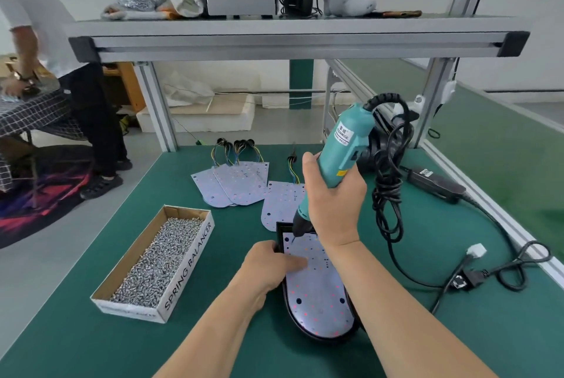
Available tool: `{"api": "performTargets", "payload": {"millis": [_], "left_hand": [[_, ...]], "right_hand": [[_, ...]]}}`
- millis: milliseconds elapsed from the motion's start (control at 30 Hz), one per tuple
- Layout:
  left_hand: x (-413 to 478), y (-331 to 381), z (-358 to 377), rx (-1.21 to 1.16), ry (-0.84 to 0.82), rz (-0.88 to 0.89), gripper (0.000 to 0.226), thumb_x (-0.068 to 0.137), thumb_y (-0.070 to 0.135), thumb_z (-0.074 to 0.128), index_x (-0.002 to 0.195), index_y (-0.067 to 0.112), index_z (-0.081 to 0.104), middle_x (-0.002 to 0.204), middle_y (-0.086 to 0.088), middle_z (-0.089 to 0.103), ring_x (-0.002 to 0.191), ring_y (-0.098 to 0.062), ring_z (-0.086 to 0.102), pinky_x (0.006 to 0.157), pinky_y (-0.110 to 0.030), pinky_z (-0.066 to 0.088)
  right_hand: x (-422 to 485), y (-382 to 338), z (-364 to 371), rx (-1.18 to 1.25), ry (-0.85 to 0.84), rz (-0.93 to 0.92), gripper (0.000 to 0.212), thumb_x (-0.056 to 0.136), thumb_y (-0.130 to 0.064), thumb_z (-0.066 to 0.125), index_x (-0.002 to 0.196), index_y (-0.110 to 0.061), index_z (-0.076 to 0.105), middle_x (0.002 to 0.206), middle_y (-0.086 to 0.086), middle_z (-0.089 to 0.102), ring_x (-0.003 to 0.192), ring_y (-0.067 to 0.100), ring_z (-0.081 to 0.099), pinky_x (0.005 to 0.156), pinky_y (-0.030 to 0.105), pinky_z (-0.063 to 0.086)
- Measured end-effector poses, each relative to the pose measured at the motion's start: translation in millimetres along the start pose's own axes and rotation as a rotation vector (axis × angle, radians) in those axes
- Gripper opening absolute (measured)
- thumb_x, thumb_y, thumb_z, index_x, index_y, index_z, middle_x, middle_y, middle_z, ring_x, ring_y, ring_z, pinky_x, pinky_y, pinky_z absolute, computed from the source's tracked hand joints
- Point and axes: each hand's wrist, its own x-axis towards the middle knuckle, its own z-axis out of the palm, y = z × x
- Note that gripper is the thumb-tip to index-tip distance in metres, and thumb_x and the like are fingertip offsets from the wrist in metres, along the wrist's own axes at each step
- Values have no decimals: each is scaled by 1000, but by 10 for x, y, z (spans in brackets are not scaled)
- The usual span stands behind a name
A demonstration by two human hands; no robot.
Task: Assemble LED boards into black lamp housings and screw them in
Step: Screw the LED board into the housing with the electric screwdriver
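Observation:
A black lamp housing (294, 315) lies on the green table in front of me with a white LED board (317, 295) seated in it. My left hand (271, 267) grips the housing's left edge, its thumb pressing on the board. My right hand (331, 203) grips a teal electric screwdriver (341, 151), held upright, its bit tip touching the board's far left corner. A spare LED board (279, 203) lies just behind the housing, and a stack of boards (232, 183) with coloured wires lies further back.
An open cardboard box of screws (158, 261) sits to the left. The screwdriver's coiled black cable (387, 194) and a power adapter (436, 183) lie to the right. An aluminium shelf (299, 38) spans overhead. A person (76, 96) stands at the far left.

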Motion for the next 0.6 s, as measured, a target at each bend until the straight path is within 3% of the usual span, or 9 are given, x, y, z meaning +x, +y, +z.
{"api": "performTargets", "payload": {"millis": [100, 267, 400, 600], "left_hand": [[-13, -3, 4, -33, -27, 17, 14, 71, 5, 78, 83, 13, 75, 85, -1, 79, 80, -19, 76, 77, -31, 58], [-18, 4, 3, -35, -32, 16, 19, 63, 13, 78, 82, 13, 76, 84, -1, 78, 81, -21, 76, 80, -34, 59], [-10, -8, 4, -35, -31, 17, 13, 76, 5, 77, 86, 13, 75, 85, 0, 79, 80, -19, 76, 78, -32, 59], [-16, -5, 4, -28, -26, 24, 13, 77, 4, 76, 87, 13, 76, 86, 0, 79, 82, -19, 76, 82, -34, 59]], "right_hand": [[-25, 16, 49, -13, -15, -17, 38, 83, -40, 67, 72, -6, 53, 56, -6, 52, 52, 12, 50, 53, 26, 44], [-60, 26, 50, -41, -39, -34, 41, 83, -39, 67, 69, -5, 49, 55, -3, 49, 53, 21, 48, 53, 37, 44], [-54, 21, 54, -43, -48, -35, 41, 82, -41, 66, 73, -2, 54, 58, 5, 55, 55, 23, 53, 55, 38, 46], [-59, 36, 98, -68, -53, -67, 39, 82, -41, 66, 72, -5, 56, 56, 1, 54, 52, 19, 51, 52, 32, 44]]}}
